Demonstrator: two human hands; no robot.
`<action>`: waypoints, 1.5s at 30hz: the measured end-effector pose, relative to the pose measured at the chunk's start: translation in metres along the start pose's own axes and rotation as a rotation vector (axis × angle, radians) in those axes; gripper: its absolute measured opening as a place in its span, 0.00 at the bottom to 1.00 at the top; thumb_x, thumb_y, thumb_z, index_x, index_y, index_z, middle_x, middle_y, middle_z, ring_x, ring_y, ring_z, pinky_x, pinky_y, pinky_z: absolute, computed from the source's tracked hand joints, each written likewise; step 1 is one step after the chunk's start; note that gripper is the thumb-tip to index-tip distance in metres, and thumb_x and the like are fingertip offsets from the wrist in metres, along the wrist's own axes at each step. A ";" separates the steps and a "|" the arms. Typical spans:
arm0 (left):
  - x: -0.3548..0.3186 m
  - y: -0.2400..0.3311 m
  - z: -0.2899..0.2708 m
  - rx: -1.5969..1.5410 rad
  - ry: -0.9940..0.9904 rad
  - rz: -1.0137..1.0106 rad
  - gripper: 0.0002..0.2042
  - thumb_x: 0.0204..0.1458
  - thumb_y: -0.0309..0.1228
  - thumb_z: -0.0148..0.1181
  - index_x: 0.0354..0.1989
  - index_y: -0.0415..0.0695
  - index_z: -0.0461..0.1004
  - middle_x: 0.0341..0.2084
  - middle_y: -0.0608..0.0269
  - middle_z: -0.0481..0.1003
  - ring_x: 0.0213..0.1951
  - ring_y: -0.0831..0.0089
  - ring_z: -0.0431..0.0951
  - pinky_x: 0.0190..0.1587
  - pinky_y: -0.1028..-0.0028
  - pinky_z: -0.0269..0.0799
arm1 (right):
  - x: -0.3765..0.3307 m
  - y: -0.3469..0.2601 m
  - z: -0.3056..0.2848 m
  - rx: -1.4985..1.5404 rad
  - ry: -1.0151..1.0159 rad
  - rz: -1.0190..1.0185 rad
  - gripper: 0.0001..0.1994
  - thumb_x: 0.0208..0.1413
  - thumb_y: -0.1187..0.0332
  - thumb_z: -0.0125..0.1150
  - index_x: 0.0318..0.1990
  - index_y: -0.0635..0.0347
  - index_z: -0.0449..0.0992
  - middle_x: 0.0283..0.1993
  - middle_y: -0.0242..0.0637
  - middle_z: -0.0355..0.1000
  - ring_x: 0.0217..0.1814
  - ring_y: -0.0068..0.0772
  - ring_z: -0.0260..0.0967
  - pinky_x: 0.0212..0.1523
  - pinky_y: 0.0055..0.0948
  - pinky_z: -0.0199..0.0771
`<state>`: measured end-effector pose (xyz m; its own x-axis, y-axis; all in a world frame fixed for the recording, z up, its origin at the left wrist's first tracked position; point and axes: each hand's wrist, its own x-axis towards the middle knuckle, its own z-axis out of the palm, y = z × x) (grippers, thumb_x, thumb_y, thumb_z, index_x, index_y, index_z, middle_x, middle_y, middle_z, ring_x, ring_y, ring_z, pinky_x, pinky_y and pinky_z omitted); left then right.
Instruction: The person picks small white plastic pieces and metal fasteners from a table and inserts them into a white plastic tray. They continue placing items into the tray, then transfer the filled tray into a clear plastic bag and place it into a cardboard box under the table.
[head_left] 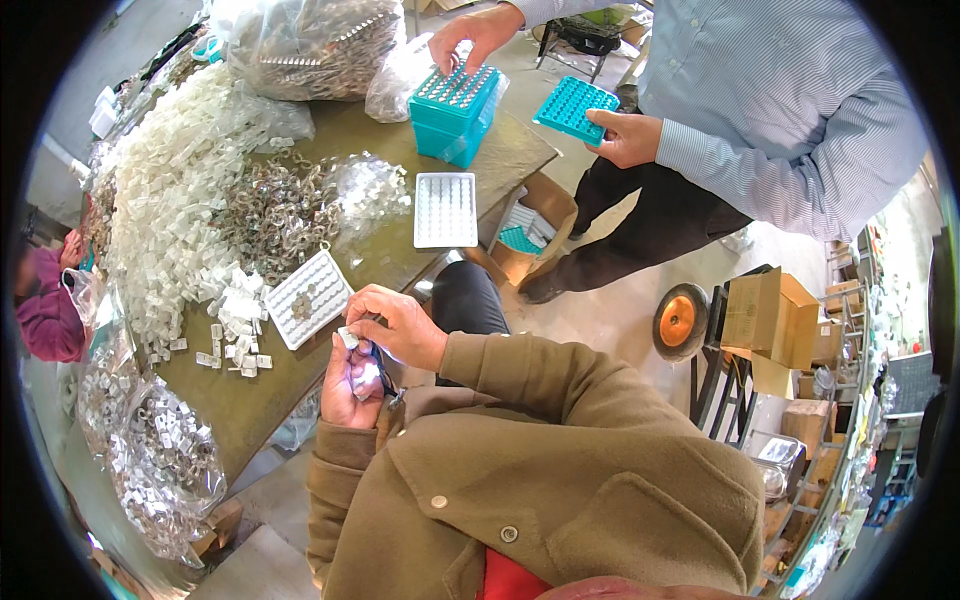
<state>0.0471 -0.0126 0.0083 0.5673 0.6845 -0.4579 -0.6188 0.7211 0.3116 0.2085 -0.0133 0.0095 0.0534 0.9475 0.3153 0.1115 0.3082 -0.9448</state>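
Note:
Close in front of my chest, at the table's near edge, my two hands meet. My left hand point(350, 392) is closed around a small white plastic piece point(348, 338), which pokes out at its fingertips. My right hand point(408, 328) pinches at the same piece from the right. A bright glare in my left palm hides what else lies there. Just beyond my hands lies a white tray point(335, 283) with rows of holes and a few small metal parts on it. Loose white plastic pieces point(240, 325) are scattered to its left.
A large heap of white plastic pieces point(160, 200), a pile of metal parts point(275, 215) and another white tray point(446, 210) cover the table point(375, 150). A co-worker's hand point(478, 38) touches a stack of teal trays point(450, 125); their other holds a teal tray point(578, 108).

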 end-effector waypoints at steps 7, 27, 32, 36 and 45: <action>-0.001 -0.001 0.002 0.251 0.128 0.098 0.13 0.64 0.43 0.53 0.43 0.45 0.70 0.30 0.69 0.72 0.21 0.90 0.60 0.13 0.89 0.54 | 0.003 0.003 -0.007 0.038 -0.146 0.087 0.04 0.54 0.74 0.61 0.34 0.67 0.74 0.30 0.36 0.75 0.30 0.25 0.71 0.34 0.29 0.72; -0.004 0.006 -0.011 0.288 0.173 0.010 0.11 0.63 0.41 0.53 0.41 0.46 0.71 0.28 0.69 0.70 0.22 0.90 0.61 0.12 0.89 0.53 | 0.007 0.001 -0.010 -0.235 -0.319 -0.119 0.04 0.50 0.74 0.59 0.33 0.63 0.72 0.33 0.46 0.72 0.39 0.54 0.71 0.39 0.42 0.71; -0.014 0.003 -0.016 0.531 0.196 0.133 0.08 0.62 0.38 0.56 0.41 0.47 0.72 0.31 0.69 0.73 0.24 0.88 0.66 0.15 0.89 0.53 | 0.005 0.000 -0.003 -0.432 -0.386 -0.309 0.03 0.48 0.74 0.58 0.28 0.61 0.69 0.30 0.43 0.68 0.37 0.50 0.70 0.37 0.41 0.71; -0.024 0.003 -0.008 0.467 0.218 0.146 0.10 0.64 0.41 0.53 0.40 0.48 0.71 0.27 0.70 0.72 0.23 0.87 0.67 0.17 0.87 0.55 | 0.010 -0.005 0.000 -0.259 -0.388 -0.135 0.03 0.52 0.75 0.60 0.34 0.64 0.74 0.33 0.45 0.73 0.36 0.49 0.73 0.36 0.37 0.73; -0.072 0.082 -0.013 0.725 0.352 0.730 0.08 0.64 0.35 0.49 0.39 0.47 0.74 0.25 0.70 0.73 0.22 0.87 0.66 0.19 0.86 0.58 | 0.026 -0.008 -0.001 0.042 -0.241 0.315 0.06 0.59 0.75 0.59 0.37 0.69 0.79 0.30 0.31 0.76 0.31 0.20 0.73 0.35 0.20 0.73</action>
<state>-0.0513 -0.0040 0.0561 -0.0666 0.9879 -0.1401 -0.2101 0.1234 0.9699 0.2104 0.0084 0.0257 -0.1566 0.9875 -0.0157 0.0858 -0.0022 -0.9963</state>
